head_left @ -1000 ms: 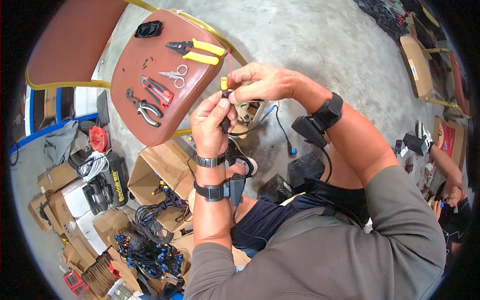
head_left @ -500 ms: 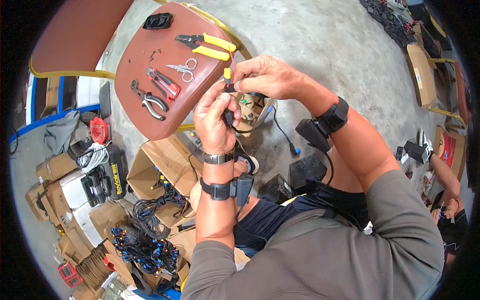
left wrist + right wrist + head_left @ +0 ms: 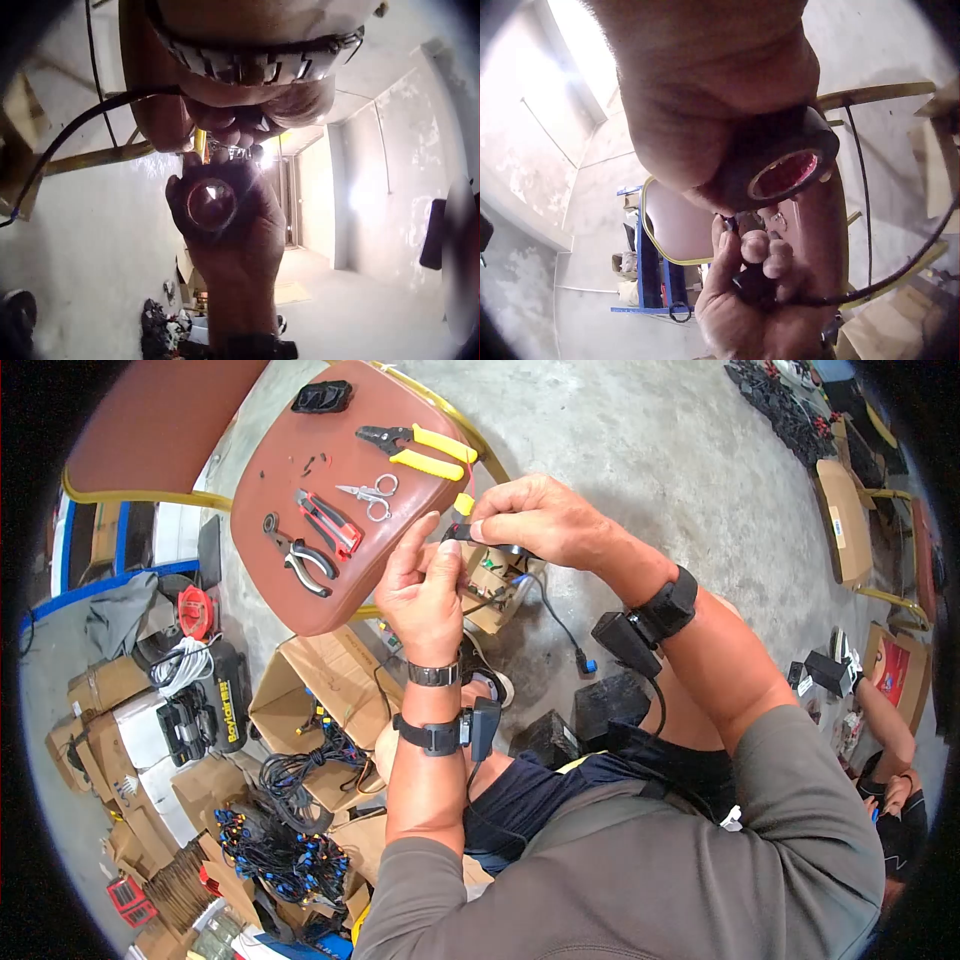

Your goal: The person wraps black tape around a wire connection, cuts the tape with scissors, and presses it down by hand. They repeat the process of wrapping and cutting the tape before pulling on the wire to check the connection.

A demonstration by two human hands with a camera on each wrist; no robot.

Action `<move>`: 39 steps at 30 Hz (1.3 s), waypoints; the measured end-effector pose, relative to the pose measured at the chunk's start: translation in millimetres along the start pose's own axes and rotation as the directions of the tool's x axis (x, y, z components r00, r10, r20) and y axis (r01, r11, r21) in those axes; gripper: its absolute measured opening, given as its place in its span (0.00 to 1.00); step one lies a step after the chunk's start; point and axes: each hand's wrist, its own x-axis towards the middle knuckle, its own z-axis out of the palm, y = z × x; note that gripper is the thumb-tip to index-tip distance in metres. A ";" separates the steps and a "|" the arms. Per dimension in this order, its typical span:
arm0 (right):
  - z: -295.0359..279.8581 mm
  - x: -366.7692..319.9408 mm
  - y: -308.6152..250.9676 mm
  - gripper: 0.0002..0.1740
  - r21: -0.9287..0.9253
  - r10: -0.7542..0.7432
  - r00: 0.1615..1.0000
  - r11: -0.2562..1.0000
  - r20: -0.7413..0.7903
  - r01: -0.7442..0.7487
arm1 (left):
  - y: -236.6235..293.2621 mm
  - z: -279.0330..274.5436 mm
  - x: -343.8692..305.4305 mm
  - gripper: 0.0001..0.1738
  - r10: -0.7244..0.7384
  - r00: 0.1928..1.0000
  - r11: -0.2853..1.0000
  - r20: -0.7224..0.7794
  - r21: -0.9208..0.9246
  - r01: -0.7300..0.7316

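Grip: left hand [image 3: 420, 600] together, thumb and fingers clamped on the black cable [image 3: 870, 291]. Right hand [image 3: 545, 525] pinching at the black joint [image 3: 458, 532], with a roll of black tape [image 3: 823, 139] held under the palm.

Joint sits between the two sets of fingertips, in front of the body, just off the chair seat's near edge. Left thumb tip is right at it; right fingertips meet it from the right. Neither hand looks clearly nearer, both are on it.

Long axis in the head view: yellow connector [image 3: 464, 504] at the far end, tilted a bit right, then joint, then cable back into the left palm. Thin red wire pokes out past the connector. Tape roll is on the right side of that axis, so my read: clearance on that side matters most.

Further out, chair seat [image 3: 270, 575] carries yellow-handled wire strippers [image 3: 447, 443], scissors [image 3: 368, 493], red cutter [image 3: 328, 525], pliers [image 3: 291, 548]. Strippers lie closest to the connector. Exact tape contact at the joint: can't tell, fingers cover it.
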 end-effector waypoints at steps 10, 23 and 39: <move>3.1 -10.7 -17.5 0.16 0.127 0.186 0.983 0.975 0.001 -0.185 | -10.0 10.7 1.6 0.12 0.362 0.931 0.741 0.045 0.592 -0.317; 6.3 -16.3 -17.2 0.32 0.226 0.199 0.974 0.949 0.112 -0.220 | -22.8 0.0 7.3 0.12 0.364 0.910 0.466 0.198 0.807 -0.363; -34.7 -9.3 -19.0 0.34 -0.183 0.207 0.948 0.969 0.241 -0.165 | -22.3 12.4 -0.9 0.06 0.157 0.927 0.422 0.340 0.826 -0.375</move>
